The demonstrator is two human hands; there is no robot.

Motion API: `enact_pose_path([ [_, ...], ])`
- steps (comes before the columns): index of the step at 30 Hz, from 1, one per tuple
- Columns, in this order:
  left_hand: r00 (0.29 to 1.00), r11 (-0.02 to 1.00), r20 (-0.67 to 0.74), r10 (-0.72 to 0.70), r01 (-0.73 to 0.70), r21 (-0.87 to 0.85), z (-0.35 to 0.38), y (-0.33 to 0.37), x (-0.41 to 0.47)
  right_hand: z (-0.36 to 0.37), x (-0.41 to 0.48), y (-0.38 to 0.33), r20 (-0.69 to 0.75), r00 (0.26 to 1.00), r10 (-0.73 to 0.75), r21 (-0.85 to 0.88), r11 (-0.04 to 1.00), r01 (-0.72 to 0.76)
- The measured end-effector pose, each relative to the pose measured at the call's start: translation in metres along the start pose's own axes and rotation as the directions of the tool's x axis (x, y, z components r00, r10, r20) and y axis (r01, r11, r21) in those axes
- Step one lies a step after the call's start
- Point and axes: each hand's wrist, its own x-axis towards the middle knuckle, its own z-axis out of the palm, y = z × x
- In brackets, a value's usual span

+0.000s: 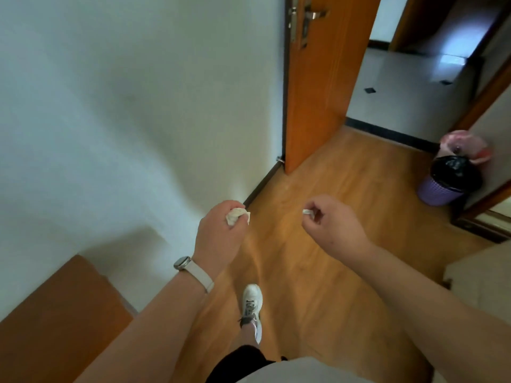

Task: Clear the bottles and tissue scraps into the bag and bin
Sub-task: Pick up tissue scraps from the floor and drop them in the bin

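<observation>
Both arms reach forward, left hand [218, 230] and right hand [331, 221] each closed in a fist, knuckles up.

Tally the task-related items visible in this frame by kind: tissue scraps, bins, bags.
Tissue scraps: 2, a crumpled wad in the left hand and a small scrap pinched in the right hand
Bins: 1, the purple bin with a black liner
Bags: 1, the pink bag behind the bin
Total: 4

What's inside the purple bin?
The purple bin holds a black liner bag. What lies inside the bag cannot be seen. A pink bag sits just behind it.
</observation>
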Motion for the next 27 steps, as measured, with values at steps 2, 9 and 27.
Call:
enact_pose_path([
  [2, 0.999, 0.999, 0.025, 0.031, -0.030, -0.039, 0.009, -0.007, 0.035, -0.001, 0.025, 0.006, -0.034, 0.999, 0.027, -0.014, 1.000, -0.027],
  [9, 0.986, 0.988, 0.118, 0.116, -0.102, -0.117, 0.016, -0.028, 0.161, 0.008, 0.118, 0.001, -0.083, 0.985, 0.151, -0.104, 0.982, -0.159],
  [27, 0.835, 0.916, 0.395, 0.384, -0.292, -0.275, 0.134, 0.041, 0.336, -0.063, 0.203, 0.077, -0.430, 0.840, 0.330, -0.144, 0.894, -0.425],
])
